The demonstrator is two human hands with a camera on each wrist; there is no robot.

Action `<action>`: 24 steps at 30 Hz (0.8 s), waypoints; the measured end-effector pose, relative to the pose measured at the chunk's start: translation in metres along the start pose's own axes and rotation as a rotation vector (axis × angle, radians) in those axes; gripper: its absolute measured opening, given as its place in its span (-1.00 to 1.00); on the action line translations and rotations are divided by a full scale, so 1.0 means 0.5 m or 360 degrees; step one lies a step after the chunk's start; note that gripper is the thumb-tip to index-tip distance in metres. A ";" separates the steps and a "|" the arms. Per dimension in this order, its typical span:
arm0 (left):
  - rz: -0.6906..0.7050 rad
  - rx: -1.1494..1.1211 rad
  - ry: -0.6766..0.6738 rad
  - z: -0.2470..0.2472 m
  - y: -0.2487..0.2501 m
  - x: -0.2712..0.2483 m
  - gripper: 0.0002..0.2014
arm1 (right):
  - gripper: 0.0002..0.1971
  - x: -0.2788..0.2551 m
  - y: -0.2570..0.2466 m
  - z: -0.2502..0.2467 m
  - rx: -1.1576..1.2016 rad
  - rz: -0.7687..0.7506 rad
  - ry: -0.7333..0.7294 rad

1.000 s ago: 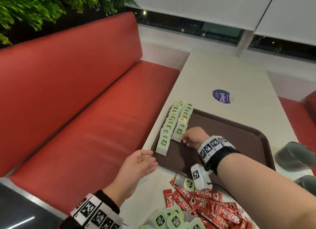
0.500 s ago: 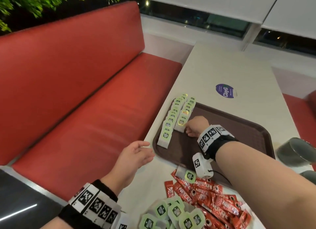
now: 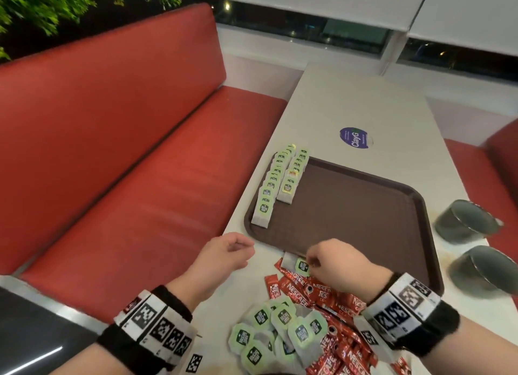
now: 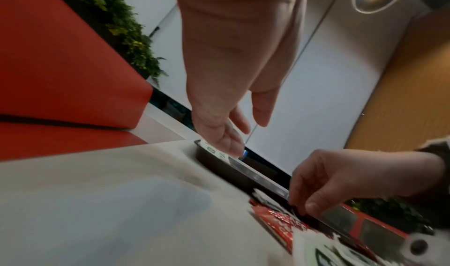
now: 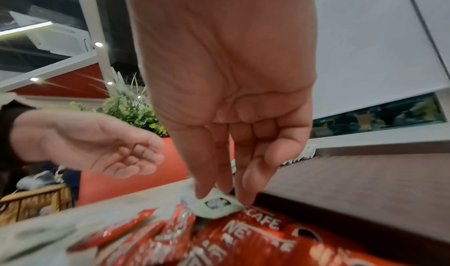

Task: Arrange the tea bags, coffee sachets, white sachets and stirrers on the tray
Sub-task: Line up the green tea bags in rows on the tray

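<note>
A brown tray [image 3: 364, 212] lies on the table, with two rows of green-tagged tea bags [image 3: 280, 184] along its left side. A loose tea bag [image 3: 300, 266] [image 5: 214, 205] lies on red Nescafe coffee sachets [image 3: 316, 290] [image 5: 243, 235] just in front of the tray's near edge. My right hand [image 3: 309, 262] [image 5: 224, 195] reaches down and pinches this tea bag by its tag between thumb and fingertips. My left hand [image 3: 244, 247] [image 4: 241, 133] hovers near the tray's near-left corner, loosely curled and holding nothing. More tea bags [image 3: 274, 335] are heaped nearest me.
Two dark metal cups [image 3: 465, 220] [image 3: 482, 271] stand on the table right of the tray. A blue round sticker [image 3: 353, 137] is on the table top [image 3: 364, 100] beyond the tray. A red bench [image 3: 126, 164] runs along the left.
My right hand has drawn back from the second tea bag row to the tray's near edge and taken hold of the loose tea bag. The left hand stays by the tray corner.
</note>
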State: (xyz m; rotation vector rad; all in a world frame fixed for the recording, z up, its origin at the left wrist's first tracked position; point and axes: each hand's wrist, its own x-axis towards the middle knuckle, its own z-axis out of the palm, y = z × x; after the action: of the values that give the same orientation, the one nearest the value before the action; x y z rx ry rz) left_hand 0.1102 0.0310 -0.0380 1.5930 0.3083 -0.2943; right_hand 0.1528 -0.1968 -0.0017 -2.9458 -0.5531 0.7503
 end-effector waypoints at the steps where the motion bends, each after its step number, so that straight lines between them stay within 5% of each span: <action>1: 0.0017 0.0141 -0.0075 0.013 0.004 -0.003 -0.92 | -0.78 -0.003 -0.005 0.005 -0.0078 -0.0040 -0.0020; 7: -0.0096 0.0433 -0.0228 0.064 0.003 -0.005 -0.88 | -0.71 0.007 -0.039 0.039 -0.0549 -0.0240 -0.0040; 13: -0.0132 0.0530 -0.0283 0.074 -0.008 -0.011 -0.67 | -0.72 -0.007 -0.068 0.049 -0.0379 -0.0207 -0.0052; 19: 0.0197 0.1105 -0.0305 0.093 -0.007 -0.014 -0.57 | -0.86 -0.022 -0.069 0.039 0.0027 -0.0173 0.0031; 24: 0.0486 0.1358 -0.0374 0.110 -0.003 -0.022 -0.80 | -0.79 -0.029 -0.062 0.042 0.0116 -0.0306 0.0064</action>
State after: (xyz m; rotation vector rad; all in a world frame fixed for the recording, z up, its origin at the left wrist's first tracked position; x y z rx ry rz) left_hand 0.0995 -0.0239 -0.0379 2.3775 -0.2918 -0.3982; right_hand 0.1207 -0.1741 -0.0093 -2.7834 -0.7750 0.6741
